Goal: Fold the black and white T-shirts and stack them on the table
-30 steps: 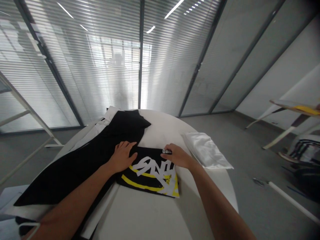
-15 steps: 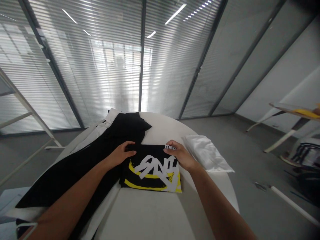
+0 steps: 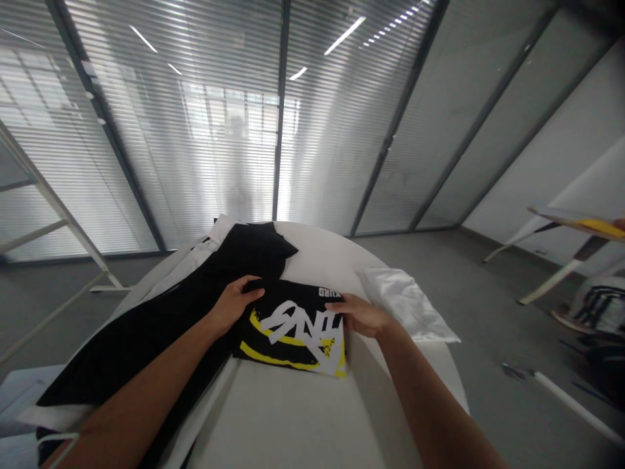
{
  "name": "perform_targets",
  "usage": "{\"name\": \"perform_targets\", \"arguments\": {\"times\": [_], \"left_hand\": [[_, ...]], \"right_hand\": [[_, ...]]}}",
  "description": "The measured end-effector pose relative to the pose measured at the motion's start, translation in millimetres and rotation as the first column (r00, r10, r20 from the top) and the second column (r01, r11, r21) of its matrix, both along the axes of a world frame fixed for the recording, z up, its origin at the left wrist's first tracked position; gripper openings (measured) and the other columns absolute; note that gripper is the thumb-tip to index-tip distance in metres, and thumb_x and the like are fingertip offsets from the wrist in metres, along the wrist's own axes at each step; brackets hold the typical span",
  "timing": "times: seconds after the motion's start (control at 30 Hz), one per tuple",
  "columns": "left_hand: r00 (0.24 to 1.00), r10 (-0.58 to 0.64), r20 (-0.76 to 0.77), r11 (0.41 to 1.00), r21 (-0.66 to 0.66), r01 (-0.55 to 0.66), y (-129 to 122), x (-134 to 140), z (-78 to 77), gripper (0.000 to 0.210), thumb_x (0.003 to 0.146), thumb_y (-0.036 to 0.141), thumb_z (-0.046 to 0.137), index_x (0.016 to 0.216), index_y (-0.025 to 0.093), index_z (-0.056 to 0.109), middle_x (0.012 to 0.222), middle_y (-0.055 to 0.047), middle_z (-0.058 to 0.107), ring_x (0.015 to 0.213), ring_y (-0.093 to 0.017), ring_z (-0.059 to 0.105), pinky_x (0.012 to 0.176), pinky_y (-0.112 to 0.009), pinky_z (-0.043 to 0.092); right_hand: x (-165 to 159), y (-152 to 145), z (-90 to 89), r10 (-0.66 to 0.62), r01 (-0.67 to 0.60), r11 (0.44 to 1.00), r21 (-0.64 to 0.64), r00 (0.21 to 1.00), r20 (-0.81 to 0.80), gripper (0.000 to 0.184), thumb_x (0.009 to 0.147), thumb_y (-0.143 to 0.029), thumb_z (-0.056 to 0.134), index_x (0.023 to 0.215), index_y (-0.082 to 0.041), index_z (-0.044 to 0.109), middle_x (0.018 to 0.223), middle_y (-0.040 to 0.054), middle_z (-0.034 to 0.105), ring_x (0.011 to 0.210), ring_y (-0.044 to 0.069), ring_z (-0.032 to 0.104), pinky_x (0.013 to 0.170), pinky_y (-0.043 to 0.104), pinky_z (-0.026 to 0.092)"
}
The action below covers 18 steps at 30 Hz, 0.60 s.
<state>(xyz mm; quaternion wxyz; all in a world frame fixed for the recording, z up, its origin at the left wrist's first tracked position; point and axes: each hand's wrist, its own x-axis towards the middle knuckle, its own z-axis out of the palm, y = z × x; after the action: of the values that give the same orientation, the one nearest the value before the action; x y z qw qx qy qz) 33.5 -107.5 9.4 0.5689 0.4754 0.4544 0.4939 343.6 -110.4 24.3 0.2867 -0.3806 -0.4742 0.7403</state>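
A folded black T-shirt [image 3: 293, 332] with white lettering and yellow stripes lies on the white table in front of me. My left hand [image 3: 237, 305] pinches its upper left corner between thumb and fingers. At its right edge, my right hand [image 3: 361, 314] holds the cloth, thumb on top and fingers hidden beneath. Spread along the left side is a large black garment [image 3: 161, 332], which my left forearm crosses. To the right of my right hand sits a white plastic bag [image 3: 407, 305], apart from it.
The round white table [image 3: 278, 423] has a curved edge on the right. White metal ladder-like bars [image 3: 63, 212] stand at left. Blinds behind glass panels [image 3: 215, 150] form the far wall. Another table [image 3: 576, 225] and a white pole [image 3: 576, 404] are at right.
My right hand has slid from the upper right corner down to the right edge, uncovering the small white lettering. The T-shirt's right side has shifted slightly left. My left hand keeps its place.
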Motion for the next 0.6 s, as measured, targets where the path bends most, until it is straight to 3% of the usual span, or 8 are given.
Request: {"name": "perform_targets", "arguments": {"times": [0.17, 0.4, 0.5, 0.6], "left_hand": [[0.993, 0.019, 0.119, 0.999, -0.043, -0.014, 1, 0, 1.5, 0.039, 0.064, 0.026, 0.081, 0.098, 0.016, 0.065, 0.084, -0.002, 0.071, 0.074, -0.018, 0.067, 0.076, -0.033, 0.052], [0.982, -0.011, 0.191, 0.996, -0.09, 0.029, 0, -2, 4.2, 0.034, 0.066, 0.022, 0.079, 0.097, 0.015, 0.066, 0.082, -0.003, 0.071, 0.073, -0.02, 0.068, 0.075, -0.034, 0.052], [0.967, -0.001, 0.253, 0.991, -0.131, 0.035, 1, -4, 5.3, 0.027, 0.071, 0.024, 0.074, 0.096, 0.015, 0.067, 0.082, -0.004, 0.071, 0.073, -0.02, 0.068, 0.074, -0.033, 0.053], [0.95, 0.018, 0.311, 0.977, -0.209, 0.05, 6, -7, 4.8, 0.022, 0.08, 0.033, 0.064, 0.093, 0.015, 0.067, 0.083, -0.005, 0.07, 0.073, -0.018, 0.066, 0.07, -0.03, 0.053]], "right_hand": [[1, 1, -5.2, 0.013, -0.013, 0.999, 0.034, 1.0, -0.006, 0.052, 0.069, -0.027, 0.08, 0.116, -0.013, 0.061, 0.107, 0.0124, 0.072, 0.097, 0.026, 0.068, 0.094, 0.046, 0.049], [-3, 0, -5.2, -0.043, 0.038, 0.998, 0.048, 0.993, 0.106, 0.051, 0.066, -0.03, 0.082, 0.111, -0.015, 0.061, 0.101, 0.0113, 0.073, 0.091, 0.027, 0.07, 0.077, 0.041, 0.056], [-7, -1, 2.9, -0.125, 0.103, 0.986, 0.133, 0.977, 0.171, 0.049, 0.066, -0.031, 0.081, 0.108, -0.016, 0.062, 0.095, 0.0101, 0.073, 0.08, 0.026, 0.07, 0.06, 0.033, 0.055], [-10, -6, 22.3, -0.202, 0.164, 0.964, 0.209, 0.963, 0.178, 0.044, 0.067, -0.03, 0.079, 0.106, -0.017, 0.064, 0.091, 0.0081, 0.074, 0.073, 0.023, 0.07, 0.056, 0.03, 0.054]]}}
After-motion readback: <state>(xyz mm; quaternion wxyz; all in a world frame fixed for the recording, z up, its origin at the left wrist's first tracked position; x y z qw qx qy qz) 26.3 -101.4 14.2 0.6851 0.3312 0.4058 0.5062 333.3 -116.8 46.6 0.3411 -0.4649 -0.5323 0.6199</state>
